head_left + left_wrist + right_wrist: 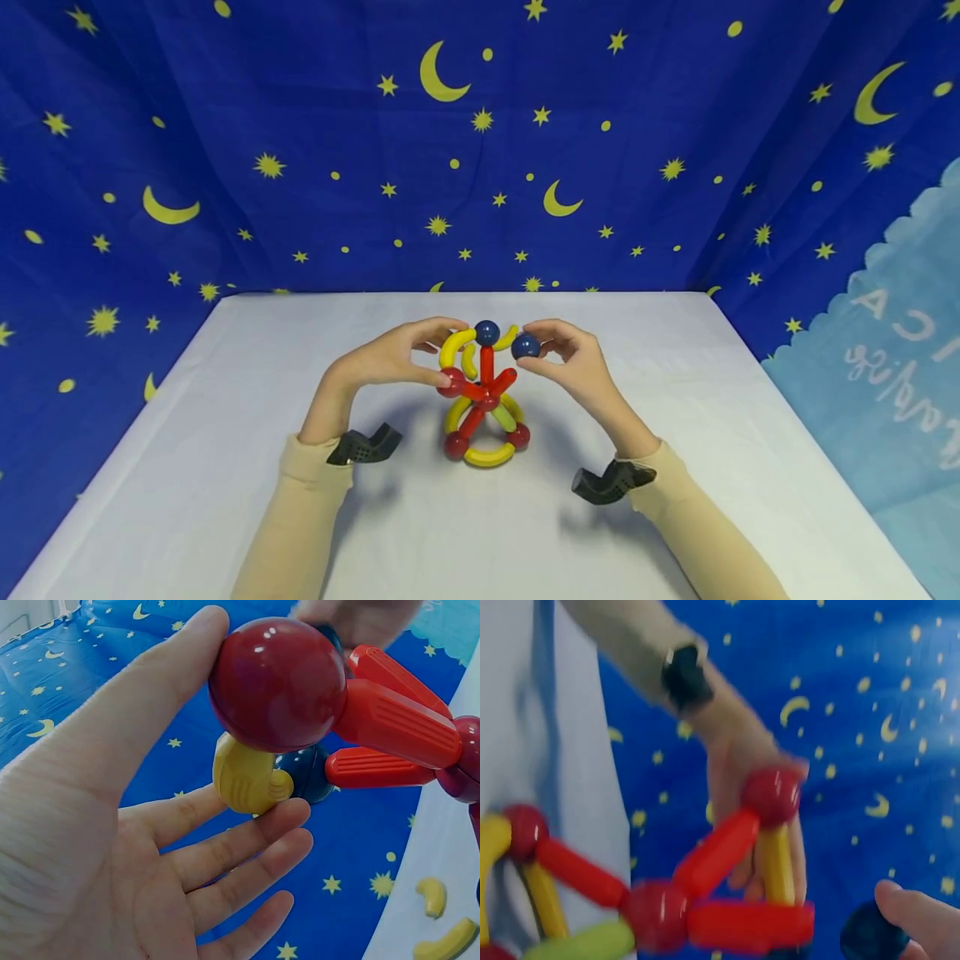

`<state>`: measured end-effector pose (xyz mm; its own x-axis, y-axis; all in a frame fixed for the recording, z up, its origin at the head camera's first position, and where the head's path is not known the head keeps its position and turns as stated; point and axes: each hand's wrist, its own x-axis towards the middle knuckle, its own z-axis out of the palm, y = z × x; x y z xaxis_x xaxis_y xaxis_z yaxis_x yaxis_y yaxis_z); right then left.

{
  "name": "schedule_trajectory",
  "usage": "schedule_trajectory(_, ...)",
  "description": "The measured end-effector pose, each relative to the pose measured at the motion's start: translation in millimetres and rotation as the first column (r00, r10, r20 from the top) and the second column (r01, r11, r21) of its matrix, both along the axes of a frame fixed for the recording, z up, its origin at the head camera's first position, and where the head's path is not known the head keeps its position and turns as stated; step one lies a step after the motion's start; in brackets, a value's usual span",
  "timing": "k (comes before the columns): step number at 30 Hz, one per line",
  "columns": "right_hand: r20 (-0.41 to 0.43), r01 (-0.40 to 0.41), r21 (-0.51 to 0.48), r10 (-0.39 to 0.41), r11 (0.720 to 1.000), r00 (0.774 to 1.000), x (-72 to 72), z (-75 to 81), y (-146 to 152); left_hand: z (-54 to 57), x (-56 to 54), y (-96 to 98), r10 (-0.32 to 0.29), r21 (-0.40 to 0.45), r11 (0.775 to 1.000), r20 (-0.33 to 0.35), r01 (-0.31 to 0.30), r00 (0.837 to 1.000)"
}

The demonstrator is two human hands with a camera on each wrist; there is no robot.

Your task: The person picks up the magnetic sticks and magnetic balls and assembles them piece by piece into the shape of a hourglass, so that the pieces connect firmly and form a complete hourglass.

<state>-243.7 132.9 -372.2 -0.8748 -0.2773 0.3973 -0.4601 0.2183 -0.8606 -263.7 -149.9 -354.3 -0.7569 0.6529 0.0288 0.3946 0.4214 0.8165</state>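
Note:
A toy structure of balls and rods stands on the table, with a red hub ball (488,401), red straight rods, a lime-green rod (504,417) and a ring of yellow curved rods with red balls at its base. My left hand (378,358) holds its upper left side, thumb on a red ball (279,684) and fingertips by a yellow curved rod (244,776). A dark blue ball (487,333) tops the upright red rod. Between thumb and fingers, my right hand (576,360) pinches another dark blue ball (526,347), apart from the bare-ended red rod (507,381).
Loose yellow curved rods (431,898) lie on the white table (187,467) behind the structure. A blue cloth (330,125) with yellow moons and stars hangs around the back and sides. Dark cameras (615,482) are worn on both wrists.

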Motion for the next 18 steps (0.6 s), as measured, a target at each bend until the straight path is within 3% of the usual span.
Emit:
schedule_trajectory(5, 0.017, -0.103, 0.046, 0.102, 0.994, 0.995, 11.3, 2.5, -8.3, -1.1, -1.3, -1.2, -0.014, 0.016, 1.000, -0.010, 0.015, 1.000)
schedule_trajectory(18, 0.063, -0.176, 0.049, 0.173, 0.983, 0.983, 5.7, -1.5, -4.9, -3.7, -3.7, -6.7, -0.041, 0.035, 0.999, -0.009, 0.041, 0.999)
